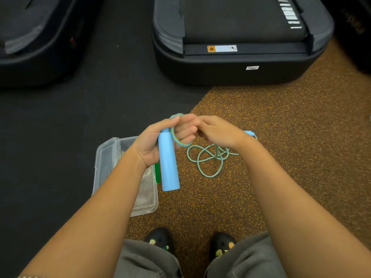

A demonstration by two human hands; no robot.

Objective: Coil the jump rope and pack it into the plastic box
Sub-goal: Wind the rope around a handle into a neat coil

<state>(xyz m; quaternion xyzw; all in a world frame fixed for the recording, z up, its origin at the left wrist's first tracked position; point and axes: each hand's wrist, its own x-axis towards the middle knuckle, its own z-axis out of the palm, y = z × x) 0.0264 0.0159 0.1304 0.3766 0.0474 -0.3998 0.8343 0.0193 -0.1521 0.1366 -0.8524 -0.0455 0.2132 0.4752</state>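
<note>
Left hand (pixel 158 137): thumb and fingers curled round the upper end of a light blue cylindrical plastic handle (pixel 168 163), which hangs near upright, its free end pointing down toward the person. A loop of the green-and-blue braided jump rope (pixel 176 141) passes around this hand's fingers, beside the handle top.

Right hand (pixel 218 131): back of hand faces the camera, fingers curled inward and touching the left fingertips at the rope loop. Grip on the rope hidden; cannot tell whether it pinches anything.

Rest of the rope lies in loose, overlapping loops on the brown speckled rubber floor (pixel 301 137), below and between the hands. Second light blue handle end (pixel 249 133) shows just past the right wrist, on the floor.

Clear rectangular plastic box (pixel 149 205) sits open on the floor under the left forearm, lid laid out to its left, straddling the edge of the black mat (pixel 50 127). No rope in it.

Black treadmill (pixel 230 73) beyond.
</note>
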